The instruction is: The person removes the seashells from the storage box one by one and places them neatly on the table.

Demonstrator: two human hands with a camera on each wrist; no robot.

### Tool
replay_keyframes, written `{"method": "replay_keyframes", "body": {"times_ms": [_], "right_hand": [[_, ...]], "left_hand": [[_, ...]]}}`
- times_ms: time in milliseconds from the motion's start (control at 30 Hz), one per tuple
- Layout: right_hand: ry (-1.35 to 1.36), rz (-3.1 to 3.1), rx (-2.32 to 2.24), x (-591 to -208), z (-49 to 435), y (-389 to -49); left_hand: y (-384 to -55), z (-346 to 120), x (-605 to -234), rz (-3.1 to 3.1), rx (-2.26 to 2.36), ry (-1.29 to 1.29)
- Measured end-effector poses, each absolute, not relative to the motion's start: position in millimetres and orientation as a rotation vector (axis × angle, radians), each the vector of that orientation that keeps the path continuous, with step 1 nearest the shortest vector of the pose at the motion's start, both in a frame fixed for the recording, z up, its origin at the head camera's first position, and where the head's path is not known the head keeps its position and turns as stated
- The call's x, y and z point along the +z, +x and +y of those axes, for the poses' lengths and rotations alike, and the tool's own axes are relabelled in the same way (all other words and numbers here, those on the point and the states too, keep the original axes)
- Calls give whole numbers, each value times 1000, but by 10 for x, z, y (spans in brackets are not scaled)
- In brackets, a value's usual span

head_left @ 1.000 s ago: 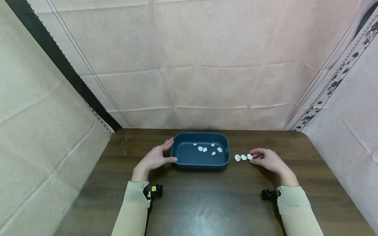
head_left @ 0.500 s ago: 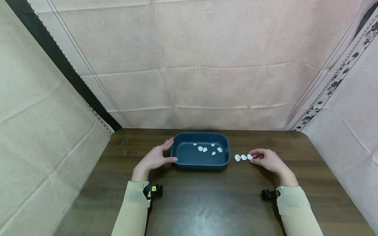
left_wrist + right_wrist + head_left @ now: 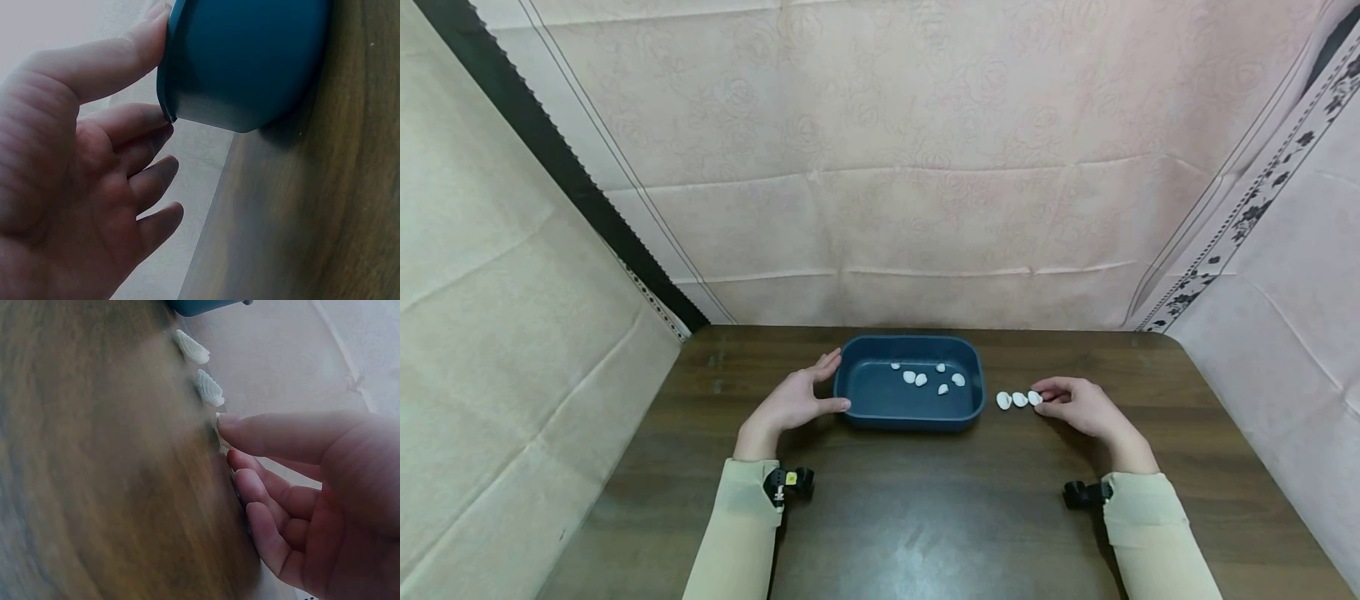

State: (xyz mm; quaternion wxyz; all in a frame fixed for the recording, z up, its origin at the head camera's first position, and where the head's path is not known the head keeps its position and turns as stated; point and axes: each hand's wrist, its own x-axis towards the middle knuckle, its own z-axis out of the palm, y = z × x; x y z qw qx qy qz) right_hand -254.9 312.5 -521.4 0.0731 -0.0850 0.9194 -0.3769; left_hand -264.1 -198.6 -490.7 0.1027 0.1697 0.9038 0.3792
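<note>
A dark blue rectangular dish (image 3: 872, 407) stands on the table, with several small white seashells (image 3: 909, 377) scattered inside. My left hand (image 3: 795, 402) is at its left end, thumb and fingers spread along the rim. In the left wrist view the thumb (image 3: 134, 56) and a fingertip meet the dish's rim, while the other fingers are free of it. Right of the dish, a ribbed white shell (image 3: 192, 347) and another shell (image 3: 209, 389) lie in a row. My right hand (image 3: 1078, 407) pinches the rightmost shell (image 3: 1034, 398) of that row between thumb and fingers, low at the tabletop.
The brown wooden table (image 3: 917, 517) ends at a back edge just behind the dish. Pale cloth (image 3: 910, 183) hangs behind it, with cloth walls on the left (image 3: 520, 333) and right (image 3: 1285, 333). A black camera (image 3: 1084, 495) sits on the right wrist.
</note>
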Motion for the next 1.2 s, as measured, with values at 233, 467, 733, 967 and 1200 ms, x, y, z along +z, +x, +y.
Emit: {"method": "replay_keyframes", "body": {"times_ms": [233, 467, 733, 967, 1200], "right_hand": [[-253, 2749, -1149, -5212, 3130, -2559], [-251, 2732, -1165, -5188, 3136, -2549], [-264, 2723, -1169, -5193, 3161, -2542], [-273, 2714, -1188, -5190, 3179, -2529], [-277, 2705, -1208, -5188, 3195, -2527]], "left_hand": [[-2640, -1987, -4899, 2670, 1123, 502], [-2640, -1994, -4890, 2668, 1125, 514], [-2643, -1998, -4898, 2667, 1126, 519], [-2638, -1995, -4897, 2666, 1129, 511], [-2633, -1990, -4904, 2664, 1129, 502]]}}
